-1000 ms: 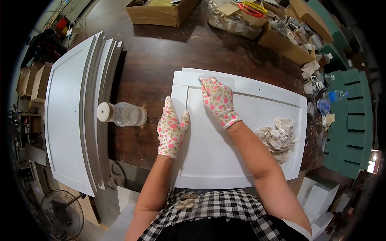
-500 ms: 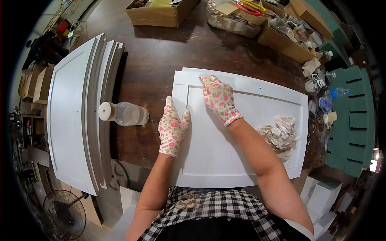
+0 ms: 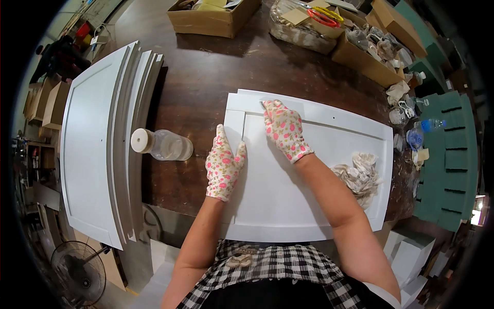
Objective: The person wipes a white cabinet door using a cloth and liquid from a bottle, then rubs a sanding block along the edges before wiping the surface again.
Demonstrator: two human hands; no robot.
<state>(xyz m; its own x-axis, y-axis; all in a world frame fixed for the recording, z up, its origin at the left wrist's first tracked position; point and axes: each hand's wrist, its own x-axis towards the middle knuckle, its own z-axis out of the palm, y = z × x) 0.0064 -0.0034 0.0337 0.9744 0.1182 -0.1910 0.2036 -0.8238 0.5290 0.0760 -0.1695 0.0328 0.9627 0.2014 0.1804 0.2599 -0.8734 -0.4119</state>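
A white framed panel (image 3: 288, 201), like a cabinet door with a recessed middle, lies flat in front of me. My left hand (image 3: 224, 167), in a white glove with pink flowers, rests open on its left border, thumb held away from the fingers. At the far border, near the far left corner, my right hand (image 3: 286, 129) in a matching glove is closed with its fingertips down on the surface. A small greyish edge shows at those fingertips; what it belongs to is hidden. Beside my right forearm a crumpled whitish cloth (image 3: 363, 177) lies on the panel.
A clear bottle with a white cap (image 3: 172, 146) lies left of the panel on the dark brown table (image 3: 206, 67). Several white panels (image 3: 92, 139) lean stacked at the left. Cardboard boxes (image 3: 213, 20) stand at the back, with small bottles (image 3: 416, 138) along the right edge.
The whole picture has shifted slightly. Both hands keep nearly the same places on the panel, the left still open and the right still closed at the far border.
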